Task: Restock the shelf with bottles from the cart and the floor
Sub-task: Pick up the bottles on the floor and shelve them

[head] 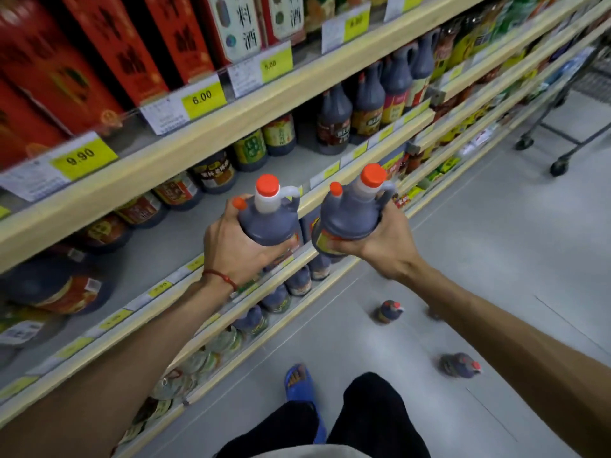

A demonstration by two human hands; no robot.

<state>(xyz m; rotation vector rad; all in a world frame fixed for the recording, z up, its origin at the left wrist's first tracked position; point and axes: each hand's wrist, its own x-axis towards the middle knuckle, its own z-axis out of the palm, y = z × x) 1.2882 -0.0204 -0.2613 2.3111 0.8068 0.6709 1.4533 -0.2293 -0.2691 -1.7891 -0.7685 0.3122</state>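
1. The left hand (238, 249) has its fingers and thumb curled round the body of a dark bottle with an orange cap (269, 223), holding it upright.
2. The right hand (380, 246) grips a second matching bottle (350, 214) in the same way, from the side and underneath. The two bottles are just beside each other.
3. Both are held in the air in front of the middle shelf (185, 246), near its front lip, and neither is set down yet.
4. That shelf shows a bare grey stretch behind the hands. Labelled jars line its back, and tall handled bottles (334, 122) stand further right.
5. The shelf below carries a row of dark bottles (299, 282) along its front edge.
6. On the floor (496, 233), two more dark bottles wait near the person's feet, the nearer floor bottle (461, 365) and the farther floor bottle (390, 311).
7. A cart (575, 107) stands well apart at the upper right, and its load cannot be made out.
8. Judged from this, restocking is partway done. These two bottles need placing in the gap, then the floor bottles and whatever the cart holds.
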